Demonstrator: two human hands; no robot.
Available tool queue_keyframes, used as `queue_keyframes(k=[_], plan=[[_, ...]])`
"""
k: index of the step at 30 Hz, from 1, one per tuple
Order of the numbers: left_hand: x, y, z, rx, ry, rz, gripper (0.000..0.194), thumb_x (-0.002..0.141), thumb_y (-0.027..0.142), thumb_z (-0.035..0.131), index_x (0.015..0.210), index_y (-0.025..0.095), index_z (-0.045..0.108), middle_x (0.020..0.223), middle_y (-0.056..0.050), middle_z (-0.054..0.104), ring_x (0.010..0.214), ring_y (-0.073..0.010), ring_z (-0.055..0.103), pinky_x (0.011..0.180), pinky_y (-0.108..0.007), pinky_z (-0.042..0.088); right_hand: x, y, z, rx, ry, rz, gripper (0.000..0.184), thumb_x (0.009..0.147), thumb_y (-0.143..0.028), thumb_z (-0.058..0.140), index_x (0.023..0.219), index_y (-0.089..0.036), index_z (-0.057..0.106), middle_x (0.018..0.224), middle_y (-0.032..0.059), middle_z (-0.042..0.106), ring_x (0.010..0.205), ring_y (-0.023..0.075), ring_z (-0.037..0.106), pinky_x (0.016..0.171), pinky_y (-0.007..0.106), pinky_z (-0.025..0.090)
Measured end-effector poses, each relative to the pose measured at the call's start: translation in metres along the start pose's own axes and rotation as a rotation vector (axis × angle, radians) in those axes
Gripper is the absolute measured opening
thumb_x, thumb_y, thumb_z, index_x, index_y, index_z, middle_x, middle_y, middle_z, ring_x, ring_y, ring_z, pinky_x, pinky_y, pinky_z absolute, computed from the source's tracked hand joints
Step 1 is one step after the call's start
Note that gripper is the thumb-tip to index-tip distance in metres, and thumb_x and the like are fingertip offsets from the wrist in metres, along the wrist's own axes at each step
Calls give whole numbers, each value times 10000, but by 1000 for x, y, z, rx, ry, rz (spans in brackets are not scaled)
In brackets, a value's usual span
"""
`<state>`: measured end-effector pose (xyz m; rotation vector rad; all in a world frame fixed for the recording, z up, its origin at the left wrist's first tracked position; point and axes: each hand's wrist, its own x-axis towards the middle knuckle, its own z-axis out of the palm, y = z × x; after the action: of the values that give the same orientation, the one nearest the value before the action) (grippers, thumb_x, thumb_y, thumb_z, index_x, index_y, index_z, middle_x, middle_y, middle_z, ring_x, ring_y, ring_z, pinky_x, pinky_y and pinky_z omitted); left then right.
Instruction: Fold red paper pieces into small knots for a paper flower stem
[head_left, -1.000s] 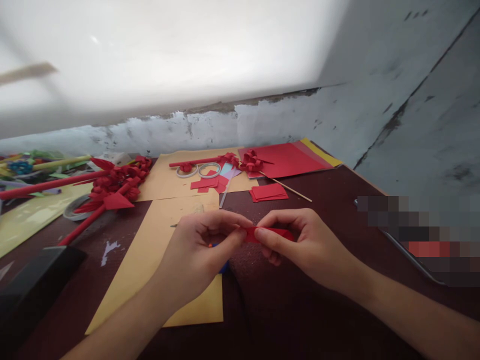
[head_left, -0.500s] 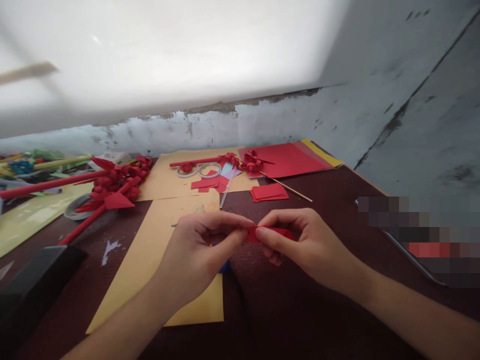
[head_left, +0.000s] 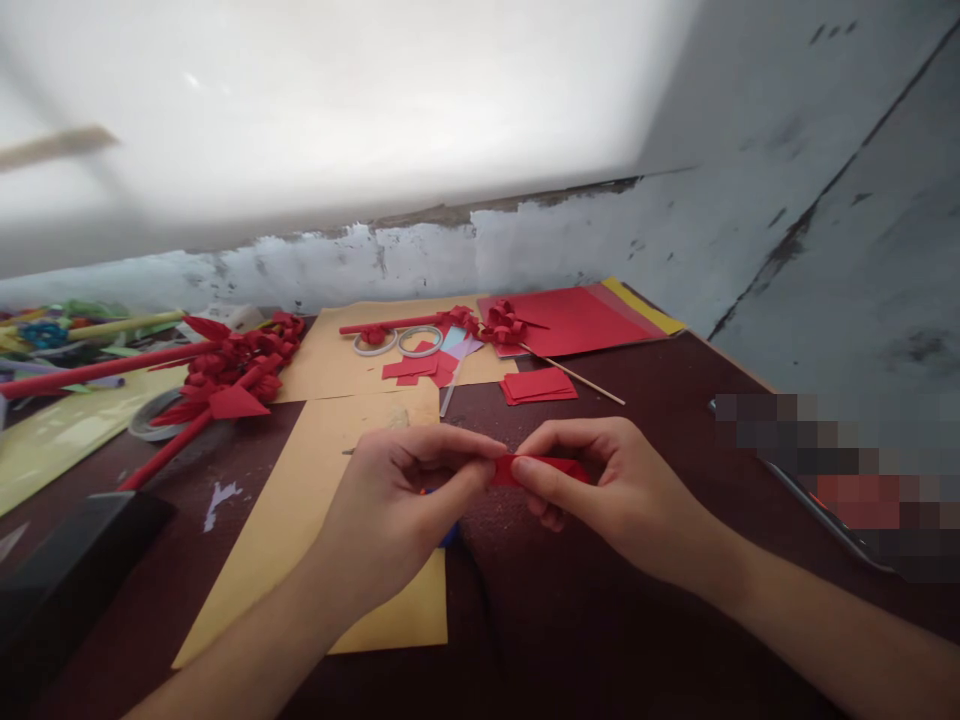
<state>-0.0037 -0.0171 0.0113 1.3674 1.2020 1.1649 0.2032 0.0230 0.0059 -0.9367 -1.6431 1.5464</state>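
Both my hands meet over the dark red table (head_left: pixel 615 620) and pinch a small folded piece of red paper (head_left: pixel 555 468). My left hand (head_left: pixel 397 505) grips its left end between thumb and forefinger. My right hand (head_left: pixel 600 485) holds the right part, thumb under, fingers curled over the top. The paper is narrow and lies roughly level, a little above the table. Under my left hand lies a tan paper sheet (head_left: pixel 315 520), and something blue (head_left: pixel 448 537) peeks out below my left palm.
Red paper flowers on red stems (head_left: pixel 225 375) lie at the left. Two tape rings (head_left: pixel 397 341), red scraps, a stack of red squares (head_left: pixel 538 384), a thin wooden stick (head_left: pixel 577 376) and red and yellow sheets (head_left: pixel 585 315) sit further back. A dark box (head_left: pixel 67 570) is front left.
Almost nothing: my fingers have shifted very slightly on the red paper, and both hands stay in the same place.
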Motion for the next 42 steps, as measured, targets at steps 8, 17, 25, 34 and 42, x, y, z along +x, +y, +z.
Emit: queue_keyframes(k=[8, 17, 25, 34, 42], plan=[[4, 1, -1, -50, -134, -93, 143, 955, 317, 756, 937, 259, 885, 777, -5, 819, 709, -104, 721, 632, -146, 521, -4, -5, 4, -155, 20, -99, 47, 881, -201, 783, 842, -177, 794, 661, -16, 684, 599, 105, 565, 545, 197, 451], [4, 1, -2, -81, -150, -132, 119, 938, 304, 778, 906, 257, 883, 757, 3, 810, 695, -92, 699, 626, -137, 507, -6, -4, 4, -210, 19, -154, 108, 932, -228, 726, 854, -185, 788, 661, -25, 684, 600, 96, 574, 541, 184, 457], [4, 0, -2, -54, -141, -109, 154, 956, 313, 749, 929, 239, 881, 760, -6, 802, 704, -107, 712, 645, -153, 533, -5, -6, 4, -261, 45, -165, 99, 925, -229, 725, 865, -193, 794, 692, -22, 708, 621, 102, 593, 553, 188, 462], [5, 1, -2, -10, -117, -100, 210, 965, 337, 725, 885, 208, 869, 722, -17, 778, 673, -121, 689, 626, -186, 521, -5, -6, 4, -297, 55, -179, 108, 927, -229, 715, 872, -181, 794, 731, 0, 745, 653, 126, 638, 582, 204, 496], [4, 3, -1, -3, -125, -126, 174, 945, 332, 751, 900, 207, 863, 752, -29, 797, 691, -140, 706, 636, -209, 520, -6, -7, 4, -307, 39, -198, 106, 931, -209, 708, 874, -187, 794, 735, -3, 752, 673, 134, 673, 590, 203, 508]])
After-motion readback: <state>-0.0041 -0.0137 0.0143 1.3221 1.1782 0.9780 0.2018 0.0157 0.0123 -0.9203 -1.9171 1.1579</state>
